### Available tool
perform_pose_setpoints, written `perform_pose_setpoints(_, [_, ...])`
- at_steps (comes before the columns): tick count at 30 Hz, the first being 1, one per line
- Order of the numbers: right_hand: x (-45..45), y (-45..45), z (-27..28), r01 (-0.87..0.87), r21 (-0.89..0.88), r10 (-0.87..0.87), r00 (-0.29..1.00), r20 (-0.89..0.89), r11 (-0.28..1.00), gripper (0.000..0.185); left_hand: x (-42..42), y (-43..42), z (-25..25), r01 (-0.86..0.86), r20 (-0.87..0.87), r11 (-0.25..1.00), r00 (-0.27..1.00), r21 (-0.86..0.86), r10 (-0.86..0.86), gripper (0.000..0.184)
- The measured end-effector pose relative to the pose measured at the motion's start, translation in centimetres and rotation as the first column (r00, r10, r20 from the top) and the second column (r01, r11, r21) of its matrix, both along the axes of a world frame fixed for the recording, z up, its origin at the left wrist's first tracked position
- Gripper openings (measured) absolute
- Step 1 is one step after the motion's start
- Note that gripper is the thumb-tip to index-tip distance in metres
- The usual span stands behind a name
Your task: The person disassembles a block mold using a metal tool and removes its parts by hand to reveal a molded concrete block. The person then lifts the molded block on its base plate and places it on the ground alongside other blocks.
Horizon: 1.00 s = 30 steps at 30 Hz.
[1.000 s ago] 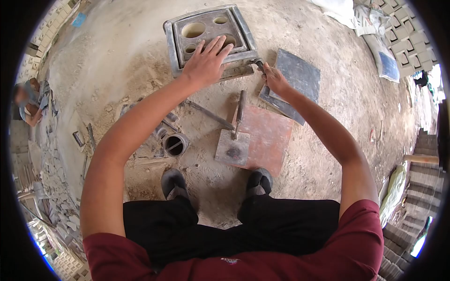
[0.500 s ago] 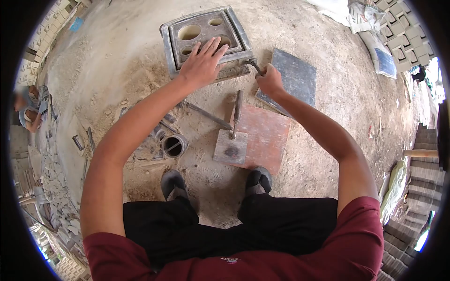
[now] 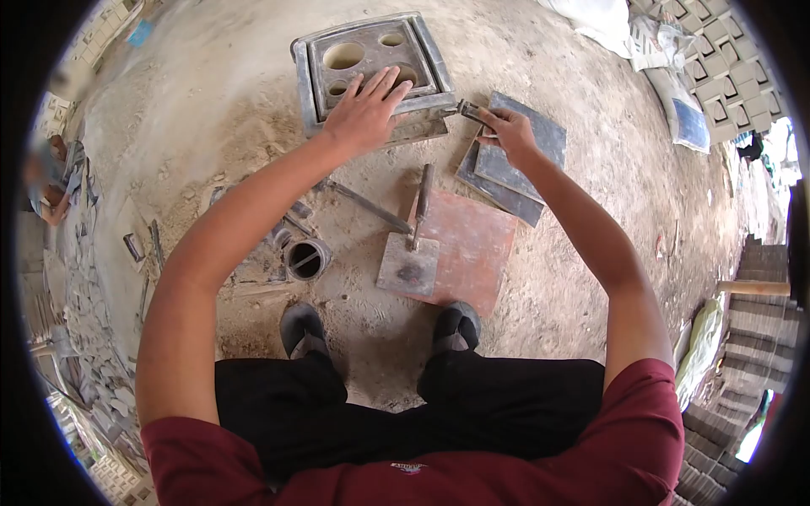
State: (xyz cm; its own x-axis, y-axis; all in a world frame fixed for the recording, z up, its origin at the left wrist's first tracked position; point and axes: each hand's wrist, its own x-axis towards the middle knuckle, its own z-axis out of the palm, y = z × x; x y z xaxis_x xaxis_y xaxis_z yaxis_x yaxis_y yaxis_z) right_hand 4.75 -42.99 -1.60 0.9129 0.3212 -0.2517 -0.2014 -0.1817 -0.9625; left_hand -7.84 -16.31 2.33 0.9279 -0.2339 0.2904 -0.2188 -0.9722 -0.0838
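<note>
My left hand point(image 3: 367, 111) lies flat with fingers spread on top of a grey, framed block mould point(image 3: 319, 91). Several round holes of different sizes show in the top face; the hand partly covers two of them. At the mould's right corner, my right hand point(image 3: 509, 135) pinches a dark metal latch handle point(image 3: 470, 110) that sticks out to the right. Two dark flat boards point(image 3: 527, 126) lie overlapping on the ground beneath and behind the right hand. How the latch joins the mould is too small to make out.
A reddish board point(image 3: 477, 240) near my feet bears a square metal plate with an upright handle point(image 3: 409, 266). A long bar point(image 3: 371, 207) and an open cylinder point(image 3: 306, 259) lie left of it. Sacks point(image 3: 688, 110) and stacked blocks stand right; a person point(image 3: 55, 181) crouches far left.
The latch handle has swung up and outward with my right hand, whose grip has loosened to the fingertips. The upper dark board sits shifted, showing more of the one below. My left hand stays put.
</note>
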Motion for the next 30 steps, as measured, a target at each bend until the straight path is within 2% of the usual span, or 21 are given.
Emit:
perform_pose_setpoints(3, [3.2,0.5,-0.6,0.063,0.036,-0.066,0.994,0.085,0.997,0.029,-0.1,0.0,0.1,-0.005,-0.01,1.0,1.0,-0.02,0.005,0.055])
perform_pose_setpoints(5, [4.6,1.5,-0.7,0.089,-0.008,-0.087,0.986,0.139,0.996,0.031,-0.1,0.1,0.2,-0.006,-0.015,1.0,1.0,-0.023,0.006,0.056])
perform_pose_setpoints(7, [6.0,2.7,-1.4,0.146,-0.044,-0.135,0.973,0.189,0.988,0.029,-0.2,0.2,0.6,0.043,-0.019,0.993,0.999,-0.108,-0.046,0.059])
perform_pose_setpoints(8, [6.6,3.2,-1.7,0.141,-0.037,-0.131,0.973,0.191,0.989,0.029,-0.2,0.4,0.8,0.039,-0.016,0.994,0.999,-0.101,-0.04,0.059])
perform_pose_setpoints(10, [7.4,4.5,-2.5,0.095,-0.009,-0.093,0.988,0.122,0.995,0.033,0.0,1.4,0.5,0.09,0.017,0.97,0.996,-0.225,-0.088,0.059])
perform_pose_setpoints(11, [7.7,5.0,-2.9,0.08,-0.004,-0.079,0.989,0.123,0.997,0.033,0.0,2.2,0.4,0.075,0.018,0.973,0.997,-0.22,-0.073,0.059])
perform_pose_setpoints(13, [8.6,5.9,-3.0,-0.107,-0.307,0.157,0.977,0.142,0.946,0.041,-0.1,4.2,0.6,0.016,0.048,0.941,0.999,-0.337,0.0,0.056])
perform_pose_setpoints(14, [8.9,6.0,-2.5,-0.031,-0.633,0.272,0.918,0.288,0.774,0.049,-0.2,5.5,0.7,0.024,0.145,0.934,0.989,-0.356,0.029,0.052])
perform_pose_setpoints(15, [9.4,6.2,-2.2,0.04,-0.65,0.238,0.912,0.334,0.759,0.051,-0.3,7.0,0.7,0.0,0.146,0.936,0.988,-0.353,0.055,0.052])
perform_pose_setpoints(16, [9.2,6.9,-1.4,0.114,-0.661,0.204,0.901,0.384,0.742,0.054,-0.5,8.7,0.9,0.005,0.214,0.902,0.972,-0.432,0.098,0.048])
perform_pose_setpoints(17, [8.8,7.6,-0.7,0.097,-0.658,0.225,0.894,0.387,0.747,0.054,-0.6,10.3,1.1,0.019,0.28,0.862,0.949,-0.507,0.144,0.045])
perform_pose_setpoints(19, [6.9,8.7,3.3,0.249,-0.502,0.084,0.83,0.551,0.828,0.049,0.1,13.8,0.6,-0.007,0.331,0.83,0.915,-0.558,0.23,0.039])
perform_pose_setpoints(21, [5.0,10.8,6.2,0.219,-0.448,0.09,0.815,0.572,0.867,0.05,1.2,17.3,-1.4,-0.11,0.271,0.585,0.807,-0.804,0.524,0.037])
perform_pose_setpoints(22, [4.7,11.8,6.6,0.202,-0.392,0.077,0.804,0.59,0.897,0.051,2.0,18.7,-1.4,-0.115,0.274,0.584,0.8,-0.803,0.533,0.037])
perform_pose_setpoints(23, [4.4,12.7,6.2,0.193,-0.393,0.086,0.802,0.591,0.899,0.051,3.1,19.8,-1.5,-0.334,-0.152,0.194,0.776,-0.923,0.612,0.038])
perform_pose_setpoints(24, [4.7,13.7,5.4,0.18,-0.431,0.146,0.77,0.621,0.884,0.053,3.9,20.6,-1.7,-0.521,-0.551,-0.216,0.665,-0.826,0.504,0.039])
perform_pose_setpoints(25, [4.8,14.8,5.3,0.17,-0.467,0.206,0.733,0.649,0.868,0.055,4.5,20.7,-1.9,-0.51,-0.544,-0.222,0.665,-0.831,0.511,0.039])
perform_pose_setpoints(27, [4.4,16.0,5.3,0.141,-0.511,0.24,0.758,0.606,0.848,0.058,6.1,20.4,-2.8,-0.378,-0.547,-0.433,0.745,-0.818,0.382,0.042])
perform_pose_setpoints(29, [4.1,16.6,5.4,0.167,-0.545,0.213,0.797,0.566,0.822,0.059,8.8,21.2,-4.5,-0.352,-0.558,-0.5,0.749,-0.791,0.356,0.041])
perform_pose_setpoints(30, [4.3,16.6,5.3,0.164,-0.546,0.224,0.787,0.574,0.822,0.059,9.7,21.5,-4.8,-0.333,-0.535,-0.495,0.768,-0.803,0.353,0.041])
